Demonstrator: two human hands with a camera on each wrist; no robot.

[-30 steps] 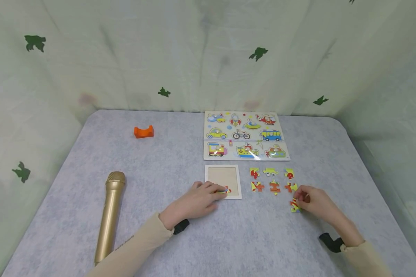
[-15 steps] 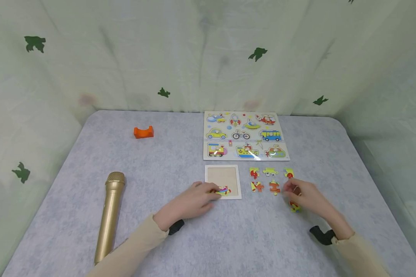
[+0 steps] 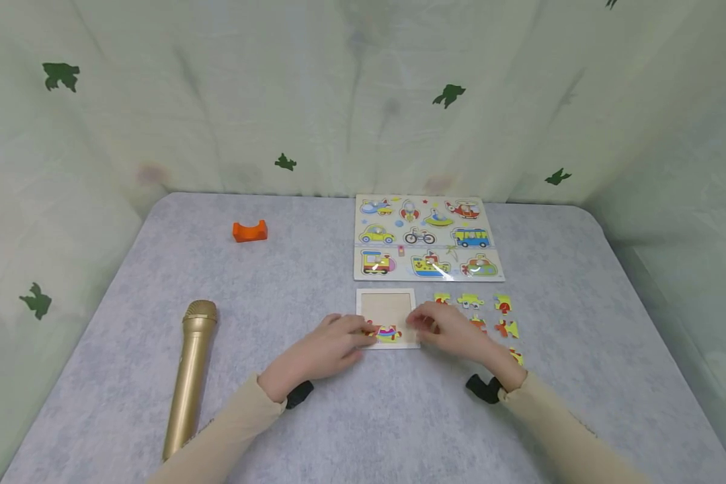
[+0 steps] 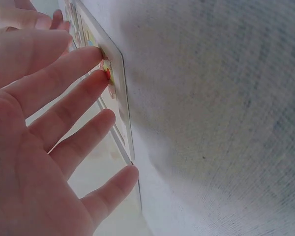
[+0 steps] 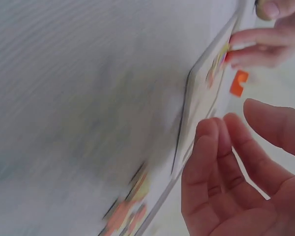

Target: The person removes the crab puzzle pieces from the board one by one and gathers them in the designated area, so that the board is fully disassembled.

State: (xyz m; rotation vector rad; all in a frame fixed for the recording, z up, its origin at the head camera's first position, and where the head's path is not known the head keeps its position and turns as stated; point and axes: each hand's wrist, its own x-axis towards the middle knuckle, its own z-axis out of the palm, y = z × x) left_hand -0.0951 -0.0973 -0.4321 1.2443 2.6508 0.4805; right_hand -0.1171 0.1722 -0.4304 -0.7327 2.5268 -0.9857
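A small square puzzle tray (image 3: 415, 302) lies on the table with a pale rim. Several joined puzzle pieces (image 3: 388, 334) sit along its lower edge. My left hand (image 3: 333, 346) reaches over the tray's lower left, and its straight fingertips (image 4: 102, 76) touch the pieces there. My right hand (image 3: 454, 333) hovers by the tray's right rim. Its fingers bend loosely, the thumb stands apart, and nothing shows between them in the right wrist view. Several loose jigsaw pieces (image 3: 503, 304) lie to the right of the tray, some partly hidden behind the right hand.
A vehicle picture board (image 3: 429, 238) lies behind the tray. On the left stand a gold microphone (image 3: 190, 383) lying lengthwise and an orange notched block (image 3: 250, 231). A pale curtain (image 3: 339, 101) hangs behind the table.
My right hand has moved left from the loose pieces to the tray's right rim. My left hand has drawn slightly left, uncovering more of the pieces in the tray.
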